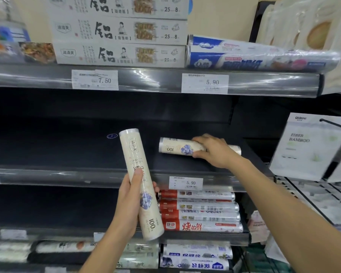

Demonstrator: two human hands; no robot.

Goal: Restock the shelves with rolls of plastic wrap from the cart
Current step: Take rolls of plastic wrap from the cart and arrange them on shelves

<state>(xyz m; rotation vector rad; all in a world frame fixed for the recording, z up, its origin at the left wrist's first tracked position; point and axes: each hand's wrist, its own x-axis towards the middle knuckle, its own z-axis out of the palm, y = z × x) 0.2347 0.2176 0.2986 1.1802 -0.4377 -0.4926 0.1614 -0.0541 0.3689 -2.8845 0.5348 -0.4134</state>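
One flat roll point(180, 147) of plastic wrap lies lengthwise on the dark middle shelf point(67, 152), just right of centre, its printed "100" upside down to the camera. The right hand point(214, 150) grips it from the 3 o'clock side, fingers over the top and thumb under the near edge; whether the roll's full weight is on the shelf I cannot tell. At 7 o'clock of that roll, the left hand point(133, 196) is wrapped round the lower half of an upright roll point(140, 184) of the same print, held in front of the shelf's lip and tilted slightly left. The two hands are well apart, each clamped on its own roll.

The rest of this shelf shows no stock, so the job looks barely begun: one roll going in, a second waiting, a long stretch to fill. The cart is out of view, so its remaining load is unknown.

A price tag point(186, 182) sits on the lip at 6 o'clock of the flat roll, red rolls point(199, 211) stacked beneath it. Boxes point(118, 30) and blue rolls point(244, 56) fill the shelf at 12 o'clock.
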